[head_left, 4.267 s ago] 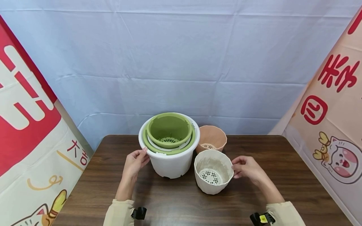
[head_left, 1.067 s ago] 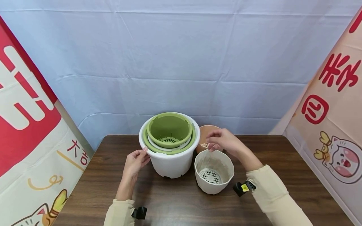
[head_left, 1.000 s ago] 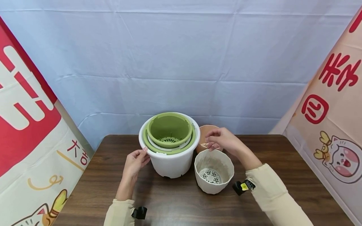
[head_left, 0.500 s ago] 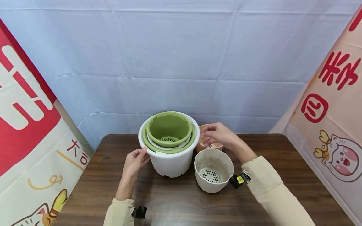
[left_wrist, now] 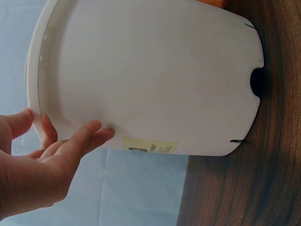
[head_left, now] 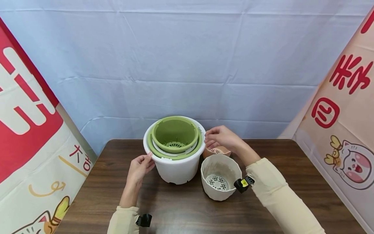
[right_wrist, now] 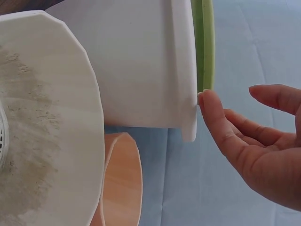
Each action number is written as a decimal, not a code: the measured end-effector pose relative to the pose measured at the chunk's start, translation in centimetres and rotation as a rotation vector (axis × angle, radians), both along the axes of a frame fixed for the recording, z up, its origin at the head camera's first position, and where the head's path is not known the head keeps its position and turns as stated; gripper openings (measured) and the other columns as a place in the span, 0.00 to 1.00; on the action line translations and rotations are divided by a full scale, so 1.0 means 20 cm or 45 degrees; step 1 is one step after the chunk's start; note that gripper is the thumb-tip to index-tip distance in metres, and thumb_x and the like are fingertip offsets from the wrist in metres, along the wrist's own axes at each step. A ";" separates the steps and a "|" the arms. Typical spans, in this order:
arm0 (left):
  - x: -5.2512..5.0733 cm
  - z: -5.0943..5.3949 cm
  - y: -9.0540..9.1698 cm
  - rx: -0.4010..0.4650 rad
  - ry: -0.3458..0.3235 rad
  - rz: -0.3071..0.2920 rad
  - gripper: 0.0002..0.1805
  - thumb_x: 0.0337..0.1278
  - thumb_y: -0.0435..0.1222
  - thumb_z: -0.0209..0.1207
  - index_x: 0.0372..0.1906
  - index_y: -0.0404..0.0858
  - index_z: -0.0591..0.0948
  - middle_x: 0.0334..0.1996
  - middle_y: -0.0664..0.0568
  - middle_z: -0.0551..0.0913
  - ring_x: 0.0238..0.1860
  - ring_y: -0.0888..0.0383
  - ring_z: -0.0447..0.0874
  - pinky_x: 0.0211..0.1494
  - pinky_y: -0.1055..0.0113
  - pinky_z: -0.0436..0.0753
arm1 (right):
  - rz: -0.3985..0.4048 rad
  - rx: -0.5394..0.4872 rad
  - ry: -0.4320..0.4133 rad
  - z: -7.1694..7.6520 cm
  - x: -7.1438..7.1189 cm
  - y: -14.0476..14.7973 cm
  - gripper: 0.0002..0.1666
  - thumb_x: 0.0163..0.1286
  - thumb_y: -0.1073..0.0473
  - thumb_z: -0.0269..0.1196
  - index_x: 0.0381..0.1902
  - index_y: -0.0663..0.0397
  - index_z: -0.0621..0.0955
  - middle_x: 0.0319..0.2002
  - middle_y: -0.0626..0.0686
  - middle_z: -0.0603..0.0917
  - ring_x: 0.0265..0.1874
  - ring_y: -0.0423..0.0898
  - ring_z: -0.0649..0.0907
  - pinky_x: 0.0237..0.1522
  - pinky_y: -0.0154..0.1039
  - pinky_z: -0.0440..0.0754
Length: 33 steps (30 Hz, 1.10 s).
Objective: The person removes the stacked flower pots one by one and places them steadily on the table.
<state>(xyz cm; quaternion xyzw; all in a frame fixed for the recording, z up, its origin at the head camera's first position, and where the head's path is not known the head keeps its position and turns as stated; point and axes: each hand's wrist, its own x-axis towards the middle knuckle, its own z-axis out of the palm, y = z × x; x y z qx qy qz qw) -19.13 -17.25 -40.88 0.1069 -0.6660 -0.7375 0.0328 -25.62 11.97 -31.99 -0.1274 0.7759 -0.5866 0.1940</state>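
Observation:
A large white flower pot (head_left: 175,171) stands on the table with a green pot (head_left: 175,133) and other green and white pots nested in it. My left hand (head_left: 139,169) pinches its rim at the left; in the left wrist view the thumb lies on the rim and fingers sit beneath it. My right hand (head_left: 222,136) is at the opposite side of that rim. In the right wrist view its index fingertip (right_wrist: 210,100) is at the rim's edge, the thumb apart. Below it are a cream faceted pot (head_left: 208,183) and an orange pot (head_left: 208,154), partly hidden by the hand.
The brown wooden table (head_left: 181,217) ends at the back against a pale blue cloth (head_left: 187,65). Printed banners hang at both sides, a red and white one (head_left: 29,113) on the left and a peach one (head_left: 344,130) on the right.
From the cream pot's right rim, my right hand has moved up and leftward over the orange pot to the large white pot's rim. My left hand and the pots have stayed put.

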 end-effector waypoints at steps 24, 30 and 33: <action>0.00 -0.01 0.00 -0.006 -0.005 0.004 0.17 0.64 0.36 0.52 0.41 0.22 0.72 0.31 0.49 0.79 0.36 0.61 0.80 0.47 0.63 0.80 | -0.039 -0.081 -0.104 0.01 -0.04 -0.09 0.19 0.67 0.71 0.47 0.50 0.85 0.66 0.38 0.71 0.76 0.28 0.49 0.83 0.42 0.42 0.82; 0.00 0.00 0.00 -0.009 -0.018 0.000 0.16 0.64 0.37 0.52 0.40 0.23 0.72 0.33 0.47 0.79 0.36 0.61 0.80 0.49 0.62 0.79 | -0.054 -0.082 -0.143 0.02 -0.04 -0.12 0.19 0.66 0.71 0.47 0.51 0.84 0.66 0.38 0.70 0.75 0.30 0.50 0.83 0.43 0.42 0.81; -0.01 0.00 -0.01 -0.009 -0.021 0.000 0.16 0.64 0.37 0.53 0.40 0.24 0.73 0.33 0.47 0.79 0.36 0.61 0.80 0.50 0.61 0.79 | -0.046 -0.071 -0.172 0.01 -0.05 -0.13 0.20 0.67 0.70 0.47 0.52 0.84 0.66 0.40 0.72 0.76 0.30 0.50 0.83 0.44 0.42 0.81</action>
